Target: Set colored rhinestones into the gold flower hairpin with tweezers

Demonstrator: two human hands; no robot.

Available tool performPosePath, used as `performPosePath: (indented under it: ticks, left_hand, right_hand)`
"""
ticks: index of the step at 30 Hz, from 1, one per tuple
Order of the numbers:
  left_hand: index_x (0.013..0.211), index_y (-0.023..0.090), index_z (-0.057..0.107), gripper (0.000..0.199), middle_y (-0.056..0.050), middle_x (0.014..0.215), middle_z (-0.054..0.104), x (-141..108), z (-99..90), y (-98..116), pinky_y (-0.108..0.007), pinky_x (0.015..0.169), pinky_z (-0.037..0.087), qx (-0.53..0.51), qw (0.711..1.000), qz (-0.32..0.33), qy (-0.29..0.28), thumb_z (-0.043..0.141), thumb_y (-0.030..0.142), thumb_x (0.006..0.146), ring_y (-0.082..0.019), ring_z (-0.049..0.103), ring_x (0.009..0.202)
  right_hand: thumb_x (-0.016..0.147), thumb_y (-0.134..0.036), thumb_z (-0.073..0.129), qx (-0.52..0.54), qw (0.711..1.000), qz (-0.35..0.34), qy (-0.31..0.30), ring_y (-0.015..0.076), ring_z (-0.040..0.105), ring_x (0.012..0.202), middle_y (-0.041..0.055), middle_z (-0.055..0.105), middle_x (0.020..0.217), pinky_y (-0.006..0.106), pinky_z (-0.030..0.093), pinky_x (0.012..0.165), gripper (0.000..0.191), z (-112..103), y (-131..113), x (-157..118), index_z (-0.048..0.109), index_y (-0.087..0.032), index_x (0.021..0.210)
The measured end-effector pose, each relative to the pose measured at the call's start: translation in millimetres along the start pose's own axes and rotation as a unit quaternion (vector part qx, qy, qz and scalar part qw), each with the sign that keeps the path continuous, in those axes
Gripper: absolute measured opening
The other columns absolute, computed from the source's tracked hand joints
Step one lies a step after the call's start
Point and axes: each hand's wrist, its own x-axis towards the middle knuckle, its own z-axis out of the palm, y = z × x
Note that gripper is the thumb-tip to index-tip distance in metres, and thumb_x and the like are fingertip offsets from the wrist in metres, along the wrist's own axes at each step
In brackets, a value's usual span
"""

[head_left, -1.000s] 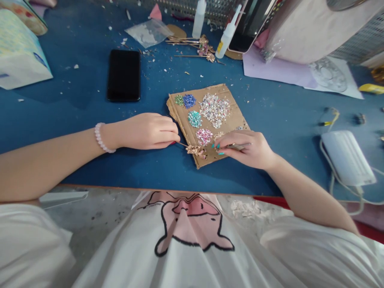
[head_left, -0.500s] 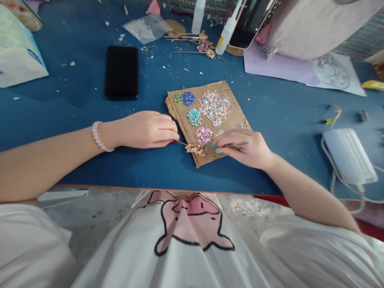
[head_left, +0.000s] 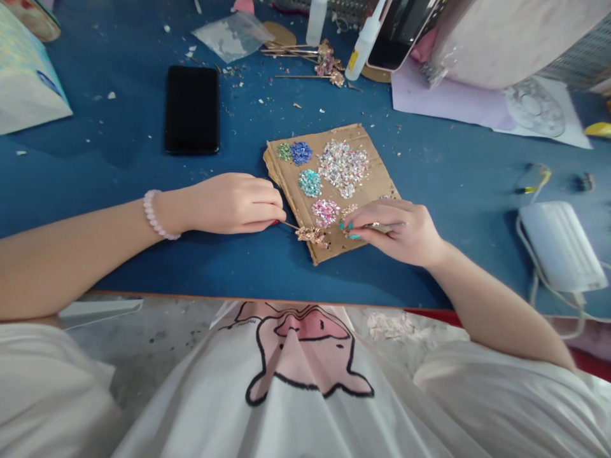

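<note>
My left hand (head_left: 233, 205) is closed in a pinch on the thin stem of a gold hairpin (head_left: 311, 236). The pin's flower-like ornament rests over the near left edge of a cardboard sheet (head_left: 377, 175). Closed too, my right hand (head_left: 398, 230) holds slim metal tweezers (head_left: 384, 225) above the near right part of the cardboard; their tip is hidden by the fingers. On the sheet lie piles of small rhinestones: clear ones (head_left: 342, 164), pink ones (head_left: 326, 212), turquoise ones (head_left: 310, 183), blue ones (head_left: 301, 153) and green ones (head_left: 284, 151).
A black phone (head_left: 191, 109) lies behind my left hand. Several more hairpins (head_left: 327, 63) lie at the back beside a glue bottle (head_left: 365, 44) and a plastic bag (head_left: 232, 37). A white adapter with cables (head_left: 561, 245) sits at the right.
My right hand has drawn slightly right, away from the hairpin's ornament, with the tweezers. The left hand stays nearly still, holding the stem. The view has shifted a little.
</note>
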Motion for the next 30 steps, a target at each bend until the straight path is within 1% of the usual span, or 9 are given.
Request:
performPosePath:
  ticks: [2, 4, 7, 11, 15, 20, 24, 27, 30]
  left_hand:
    - [0.116, 0.025, 0.081, 0.029, -0.01, 0.109, 0.083, -0.3, -0.3, 0.2, -0.032, 0.088, 0.059, -0.03, 0.999, -0.022, -0.005, 0.052, 0.028, 0.112, -0.021, 0.077, 0.098]
    - [0.115, 0.026, 0.082, 0.029, -0.009, 0.11, 0.083, -0.7, -0.4, 0.1, -0.031, 0.089, 0.059, -0.044, 0.998, -0.032, -0.008, 0.053, 0.028, 0.112, -0.021, 0.077, 0.1]
    - [0.114, 0.026, 0.082, 0.033, -0.009, 0.108, 0.083, -0.9, -0.3, -0.1, -0.031, 0.087, 0.06, -0.04, 0.999, -0.033, -0.017, 0.049, 0.03, 0.113, -0.02, 0.077, 0.101]
    - [0.113, 0.026, 0.081, 0.031, -0.008, 0.109, 0.083, -0.5, -0.3, 0.2, -0.03, 0.088, 0.06, -0.04, 0.998, -0.038, -0.02, 0.05, 0.03, 0.113, -0.019, 0.077, 0.102]
    - [0.113, 0.024, 0.081, 0.033, -0.009, 0.108, 0.083, 0.2, -0.4, 1.1, -0.031, 0.087, 0.06, -0.017, 0.999, -0.022, -0.018, 0.049, 0.03, 0.114, -0.02, 0.077, 0.101]
    - [0.112, 0.026, 0.082, 0.03, -0.008, 0.11, 0.083, -0.9, 0.3, 0.5, -0.031, 0.088, 0.061, -0.047, 0.998, -0.039, -0.018, 0.052, 0.031, 0.113, -0.019, 0.077, 0.101]
    - [0.113, 0.027, 0.082, 0.03, -0.007, 0.11, 0.083, -1.6, 0.6, 0.1, -0.031, 0.09, 0.061, -0.06, 0.997, -0.048, -0.023, 0.052, 0.031, 0.112, -0.019, 0.077, 0.102]
    - [0.113, 0.026, 0.082, 0.029, -0.007, 0.11, 0.083, -0.8, 0.2, 0.6, -0.031, 0.091, 0.061, -0.061, 0.997, -0.042, -0.011, 0.054, 0.03, 0.112, -0.019, 0.077, 0.101]
    - [0.113, 0.026, 0.082, 0.03, -0.007, 0.107, 0.083, 0.1, 0.1, 0.6, -0.03, 0.09, 0.061, -0.046, 0.998, -0.036, -0.011, 0.053, 0.031, 0.112, -0.019, 0.077, 0.099]
  right_hand:
    - [0.107, -0.029, 0.065, -0.009, 1.0, 0.009, -0.011, 0.0164, 0.08, 0.078, 0.0029, 0.085, 0.092, 0.028, 0.062, 0.073, 0.017, 0.2, 0.3, -0.1, 0.078, -0.024, 0.096]
    - [0.109, -0.034, 0.064, -0.013, 0.999, 0.019, -0.023, 0.0167, 0.08, 0.077, 0.0031, 0.085, 0.091, 0.029, 0.061, 0.073, 0.021, 0.6, 0.8, -0.3, 0.078, -0.024, 0.097]
    - [0.109, -0.035, 0.064, -0.009, 0.999, 0.02, -0.028, 0.0168, 0.08, 0.078, 0.0031, 0.085, 0.092, 0.029, 0.061, 0.073, 0.02, 0.8, 1.3, -0.6, 0.078, -0.025, 0.099]
    - [0.109, -0.036, 0.064, -0.001, 0.999, 0.014, -0.034, 0.0171, 0.08, 0.08, 0.0027, 0.085, 0.092, 0.03, 0.061, 0.074, 0.02, -0.2, 0.8, -0.9, 0.078, -0.025, 0.099]
    - [0.11, -0.036, 0.062, -0.004, 0.999, 0.014, -0.047, 0.0168, 0.08, 0.082, 0.0024, 0.085, 0.093, 0.03, 0.062, 0.076, 0.021, -1.3, -0.4, -1.1, 0.076, -0.025, 0.099]
    - [0.11, -0.033, 0.063, 0.002, 0.999, -0.006, -0.041, 0.0168, 0.081, 0.082, 0.0019, 0.085, 0.094, 0.031, 0.062, 0.076, 0.018, -1.4, -1.5, -1.1, 0.074, -0.025, 0.098]
    - [0.11, -0.036, 0.062, 0.007, 0.999, 0.004, -0.04, 0.0167, 0.081, 0.084, 0.0018, 0.085, 0.095, 0.031, 0.063, 0.077, 0.02, -1.2, -2.6, -1.5, 0.075, -0.026, 0.098]
    - [0.109, -0.033, 0.065, 0.0, 1.0, -0.001, -0.021, 0.0163, 0.081, 0.084, 0.0018, 0.085, 0.095, 0.03, 0.063, 0.076, 0.016, 0.3, -3.5, -1.2, 0.075, -0.025, 0.098]
    - [0.107, -0.027, 0.068, -0.005, 1.0, -0.022, 0.002, 0.0165, 0.081, 0.081, 0.0018, 0.085, 0.092, 0.028, 0.061, 0.073, 0.01, 4.6, -3.1, 0.0, 0.074, -0.024, 0.099]
